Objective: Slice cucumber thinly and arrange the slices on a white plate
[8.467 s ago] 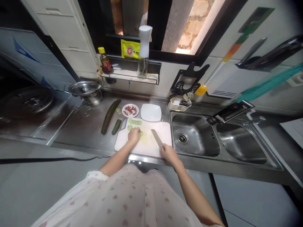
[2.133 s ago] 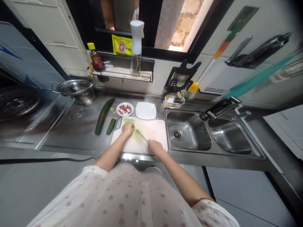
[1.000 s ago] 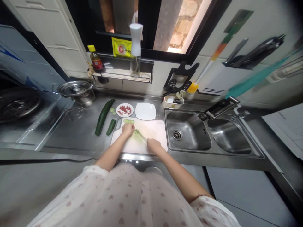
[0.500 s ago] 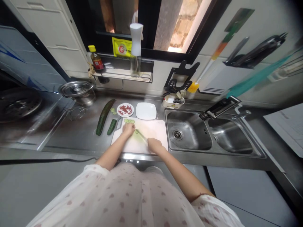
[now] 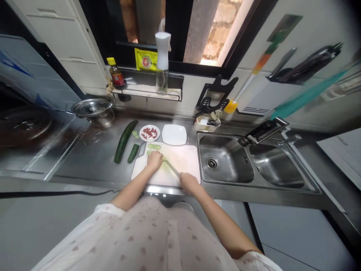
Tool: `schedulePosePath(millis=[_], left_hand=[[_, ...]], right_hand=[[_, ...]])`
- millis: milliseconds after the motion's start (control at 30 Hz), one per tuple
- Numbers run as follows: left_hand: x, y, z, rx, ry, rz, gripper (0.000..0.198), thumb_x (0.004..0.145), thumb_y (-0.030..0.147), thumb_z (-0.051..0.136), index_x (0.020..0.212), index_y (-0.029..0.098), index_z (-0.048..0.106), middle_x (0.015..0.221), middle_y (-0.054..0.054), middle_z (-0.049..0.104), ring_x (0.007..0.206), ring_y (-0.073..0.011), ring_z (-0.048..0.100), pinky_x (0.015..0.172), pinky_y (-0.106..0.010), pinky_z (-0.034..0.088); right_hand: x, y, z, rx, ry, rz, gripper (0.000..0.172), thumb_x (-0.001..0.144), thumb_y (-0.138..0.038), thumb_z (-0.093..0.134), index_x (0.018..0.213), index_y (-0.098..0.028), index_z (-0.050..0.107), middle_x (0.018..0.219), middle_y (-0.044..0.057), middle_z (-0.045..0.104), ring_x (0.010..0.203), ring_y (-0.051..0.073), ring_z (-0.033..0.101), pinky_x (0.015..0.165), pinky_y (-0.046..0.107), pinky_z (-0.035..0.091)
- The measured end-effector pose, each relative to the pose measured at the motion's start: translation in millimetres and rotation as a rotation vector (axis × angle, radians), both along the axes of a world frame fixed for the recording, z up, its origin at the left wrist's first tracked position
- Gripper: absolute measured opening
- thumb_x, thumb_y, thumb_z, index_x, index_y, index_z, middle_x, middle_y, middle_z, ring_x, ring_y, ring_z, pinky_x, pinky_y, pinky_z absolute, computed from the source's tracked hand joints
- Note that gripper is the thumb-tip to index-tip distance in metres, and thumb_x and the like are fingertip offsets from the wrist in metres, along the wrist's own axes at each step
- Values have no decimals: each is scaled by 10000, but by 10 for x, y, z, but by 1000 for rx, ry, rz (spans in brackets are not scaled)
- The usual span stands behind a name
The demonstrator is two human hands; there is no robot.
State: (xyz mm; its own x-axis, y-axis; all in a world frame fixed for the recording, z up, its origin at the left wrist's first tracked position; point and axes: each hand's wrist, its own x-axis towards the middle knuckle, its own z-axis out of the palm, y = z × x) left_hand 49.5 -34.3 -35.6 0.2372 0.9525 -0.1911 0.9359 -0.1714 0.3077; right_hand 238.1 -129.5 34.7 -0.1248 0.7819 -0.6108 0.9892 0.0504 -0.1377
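Note:
On the white cutting board, my right hand is wrapped around the handle of a knife, whose blade points up and left. Just beyond my left fingertips, a pale green cucumber slice lies at the blade's tip. My left hand is closed with bent fingers over the cucumber, which it mostly hides. Round cucumber slices lie in a row above that hand. Left of the board are a cut cucumber piece and a long whole cucumber.
Behind the board stand a plate of chopped red pieces and a white square plate. A double sink borders the right side. A lidded steel pot is at the left, and a rack holds bottles.
My left hand has shifted slightly toward me, uncovering more of the slice row. The right hand and knife have moved a little right and nearer. The camera view has tilted slightly.

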Motion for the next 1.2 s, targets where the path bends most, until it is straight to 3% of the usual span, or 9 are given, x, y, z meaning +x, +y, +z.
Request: schedulePosePath(millis=[200,433,833,1033,1200], left_hand=[[66,0,-29,11,-61,91,190,833,277,553,937,177,677,1029,-103,643,1016,-243,547,860,-335,392],[27,-25,-45,-116,-218,292,125,818,252,564,901,203,643,896,-33,680,848,-172,606,729,-260,420],[-578,-118,-145,6,-264,504,186,845,291,541,987,223,641,939,-25,699,886,-155,626,748,-229,428],[-624,-126,-166,-2,-137,531,219,855,305,524,1026,238,642,966,-35,701,899,-172,627,732,-228,423],[-590,-108,-121,13,-92,470,275,850,271,507,1094,240,630,1103,-57,658,1036,-197,568,838,-256,422]], right_hand=[[172,-76,-67,105,2,-141,302,946,-253,336,1035,-150,606,990,123,677,905,199,641,658,242,395],[338,-61,-220,132,2,-259,304,949,-281,333,1041,-166,599,1008,120,681,918,187,632,676,235,381],[336,19,-247,164,-31,-323,299,946,-279,326,1087,-153,557,1009,142,676,921,217,637,696,265,398],[338,35,-266,155,-28,-300,291,951,-280,320,1090,-161,547,1015,142,669,931,218,631,714,271,401],[331,47,-265,140,-59,-283,305,953,-291,302,1101,-157,533,1014,142,670,930,225,635,699,275,406]])
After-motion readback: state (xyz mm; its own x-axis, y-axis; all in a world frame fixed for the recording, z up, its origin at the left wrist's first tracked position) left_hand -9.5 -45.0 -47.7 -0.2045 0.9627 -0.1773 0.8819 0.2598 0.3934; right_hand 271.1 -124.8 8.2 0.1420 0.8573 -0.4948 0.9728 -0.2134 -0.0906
